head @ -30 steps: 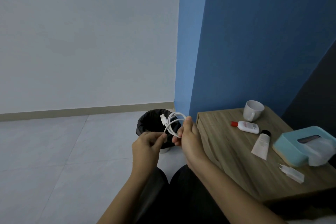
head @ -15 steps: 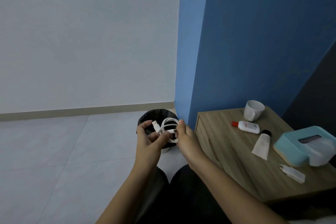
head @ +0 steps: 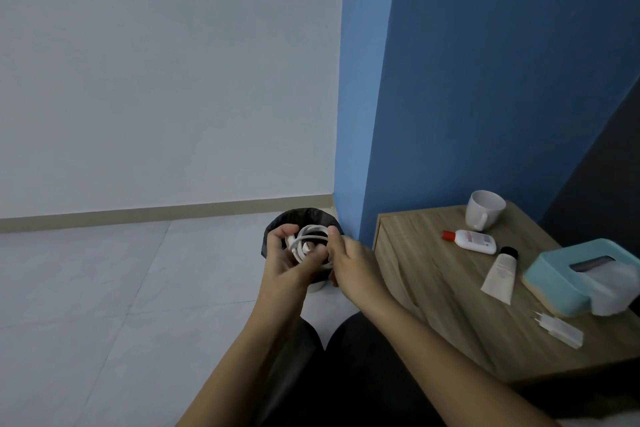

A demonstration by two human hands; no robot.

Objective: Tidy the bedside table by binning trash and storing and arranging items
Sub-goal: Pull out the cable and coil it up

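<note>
- Right, the wooden bedside table with the pale grain top (head: 433,291) sits to my right and carries everything that is left, so a careless swing of my right arm back toward it could sweep things off its near edge.
- The round black-lined waste bin (head: 277,222) stands on the floor directly beyond my hands; if the coil slips now it may well land among the rubbish, where a cable meant for storing does not belong.
- The teal tissue box with a tissue pulled up (head: 561,274) lies near the table's front right, with the small white charger plug (head: 559,329) just beside it and close to the edge, the easiest piece to knock down.
- The white ceramic mug (head: 483,210), the white bottle with a red cap (head: 472,241) and the white tube with a black cap (head: 500,274) lie toward the back; both containers are on their sides and could roll if bumped.
- My left hand (head: 287,263) cups the coiled white charging cable (head: 306,243), its fingers curled loosely round the loops.
- My right hand (head: 349,263) pinches the coil's right side between thumb and forefinger; I think the loose connector is tucked inside the loops, though the view is too small to be sure, and if it is not the coil will spring open.
</note>
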